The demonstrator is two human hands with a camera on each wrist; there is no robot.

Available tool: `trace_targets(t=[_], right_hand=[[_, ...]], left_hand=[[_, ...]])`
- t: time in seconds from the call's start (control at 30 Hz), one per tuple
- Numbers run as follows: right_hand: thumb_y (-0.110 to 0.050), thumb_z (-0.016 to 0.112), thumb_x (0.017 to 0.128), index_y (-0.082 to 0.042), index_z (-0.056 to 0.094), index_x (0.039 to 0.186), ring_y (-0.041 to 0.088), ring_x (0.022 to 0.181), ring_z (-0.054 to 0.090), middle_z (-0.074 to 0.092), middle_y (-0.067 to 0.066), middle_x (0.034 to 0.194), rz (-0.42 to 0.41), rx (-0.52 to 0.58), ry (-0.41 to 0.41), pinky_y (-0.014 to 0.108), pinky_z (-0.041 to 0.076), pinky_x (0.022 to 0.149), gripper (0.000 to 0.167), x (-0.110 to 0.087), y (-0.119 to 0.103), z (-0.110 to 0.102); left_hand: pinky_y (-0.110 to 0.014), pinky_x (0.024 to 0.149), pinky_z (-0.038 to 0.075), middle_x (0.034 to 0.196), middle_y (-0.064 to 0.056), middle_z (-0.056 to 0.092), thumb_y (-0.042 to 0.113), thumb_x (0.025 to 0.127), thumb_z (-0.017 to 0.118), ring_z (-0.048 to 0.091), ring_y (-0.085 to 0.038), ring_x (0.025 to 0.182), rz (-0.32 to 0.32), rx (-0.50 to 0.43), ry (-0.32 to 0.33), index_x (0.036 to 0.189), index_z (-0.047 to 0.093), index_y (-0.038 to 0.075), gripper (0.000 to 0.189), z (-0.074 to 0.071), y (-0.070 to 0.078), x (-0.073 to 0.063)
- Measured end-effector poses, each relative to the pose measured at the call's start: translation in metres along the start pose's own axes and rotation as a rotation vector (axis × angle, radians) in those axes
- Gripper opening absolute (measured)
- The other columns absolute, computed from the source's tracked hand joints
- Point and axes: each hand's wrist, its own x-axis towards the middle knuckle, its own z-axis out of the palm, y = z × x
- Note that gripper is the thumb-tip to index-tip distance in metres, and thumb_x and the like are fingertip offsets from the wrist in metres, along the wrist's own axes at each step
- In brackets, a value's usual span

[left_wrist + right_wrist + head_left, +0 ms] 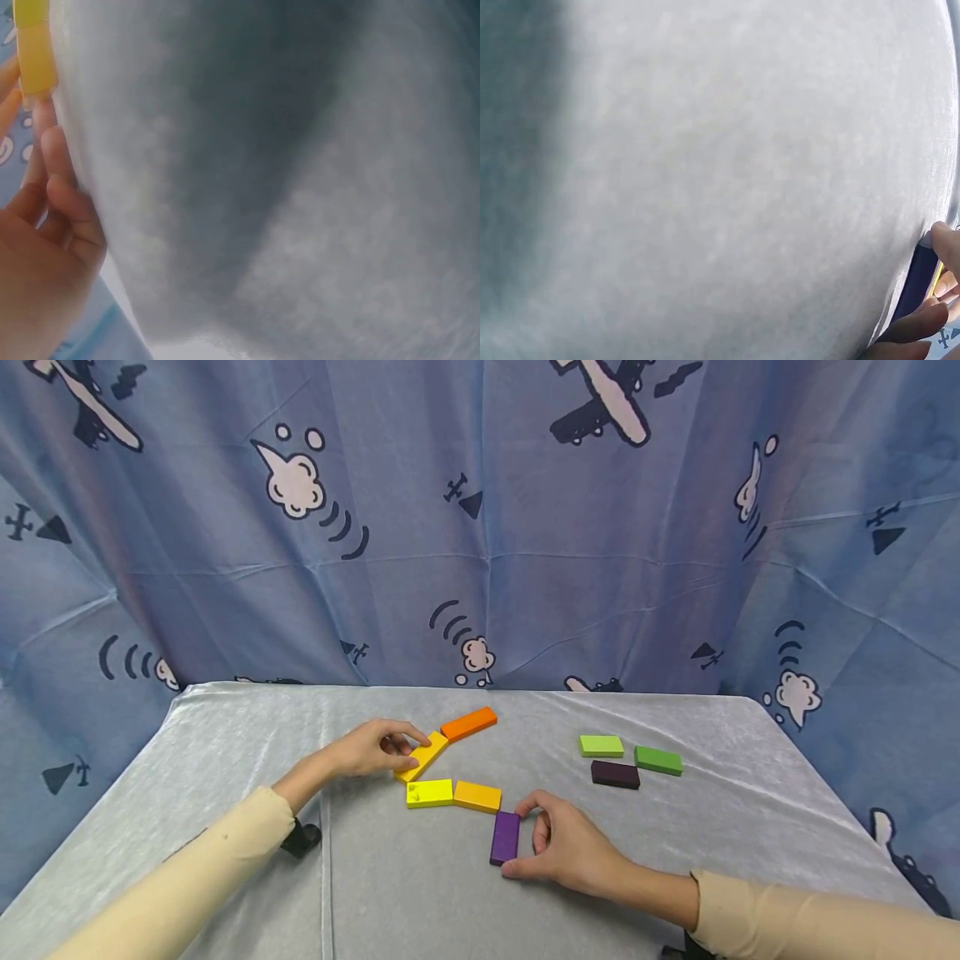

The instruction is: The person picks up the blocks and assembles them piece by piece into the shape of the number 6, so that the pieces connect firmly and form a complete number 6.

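Note:
My left hand (372, 748) pinches a golden-yellow block (426, 757) lying slantwise, thumb at its near end and fingertips at its far end. That block's far end meets an orange block (469, 724); its near end meets a bright yellow block (430, 793). Right of the bright yellow one, end to end, lies an amber block (477, 797). My right hand (566, 845) pinches a purple block (505, 838) between thumb and forefinger at its two ends, its far end by the amber block's corner. The right wrist view shows the purple block (917, 281) at its edge.
To the right lie a light green block (601, 746), a green block (658, 761) and a dark brown block (615, 774), close together. A pale grey cloth (405, 893) covers the table. Behind it hangs a blue curtain (405, 610) printed with planes and clouds.

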Motion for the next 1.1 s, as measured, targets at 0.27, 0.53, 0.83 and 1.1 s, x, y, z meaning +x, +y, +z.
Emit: trace_targets(t=[0.27, 0.53, 0.83, 1.1], right_hand=[[-0.031, 0.098, 0.066, -0.007, 0.061, 0.116, 0.012, 0.057, 0.045, 0.053, -0.001, 0.066, 0.012, -0.009, -0.006, 0.026, 0.033, 0.051, 0.066, 0.0, 0.0, -0.001], [-0.029, 0.097, 0.069, -0.003, 0.058, 0.12, 0.016, 0.059, 0.047, 0.056, 0.002, 0.069, -0.016, 0.06, -0.037, 0.027, 0.039, 0.054, 0.069, -0.005, -0.002, -0.009], [-0.025, 0.095, 0.073, 0.0, 0.058, 0.121, 0.013, 0.053, 0.045, 0.057, 0.005, 0.073, -0.042, 0.117, -0.025, 0.025, 0.04, 0.048, 0.065, -0.01, 0.008, -0.023], [-0.021, 0.09, 0.079, 0.001, 0.061, 0.112, 0.012, 0.054, 0.043, 0.056, 0.007, 0.076, -0.102, 0.162, -0.003, 0.024, 0.04, 0.049, 0.05, -0.013, 0.022, -0.037]], left_hand=[[-0.033, 0.075, 0.05, 0.095, -0.003, 0.067, 0.01, 0.095, 0.074, 0.058, -0.019, 0.084, -0.001, -0.009, 0.001, 0.125, 0.071, 0.004, 0.03, 0.0, 0.001, 0.0], [-0.034, 0.075, 0.05, 0.096, -0.003, 0.067, 0.011, 0.095, 0.074, 0.059, -0.02, 0.084, -0.005, -0.007, -0.001, 0.125, 0.071, 0.005, 0.03, 0.0, 0.001, 0.0], [-0.033, 0.073, 0.049, 0.095, -0.003, 0.066, 0.01, 0.095, 0.074, 0.058, -0.02, 0.083, -0.009, -0.018, 0.002, 0.124, 0.071, 0.005, 0.03, 0.001, 0.001, 0.0], [-0.034, 0.073, 0.05, 0.096, -0.004, 0.066, 0.01, 0.095, 0.074, 0.059, -0.02, 0.084, -0.004, -0.025, 0.013, 0.124, 0.071, 0.005, 0.03, 0.002, 0.001, -0.002]])
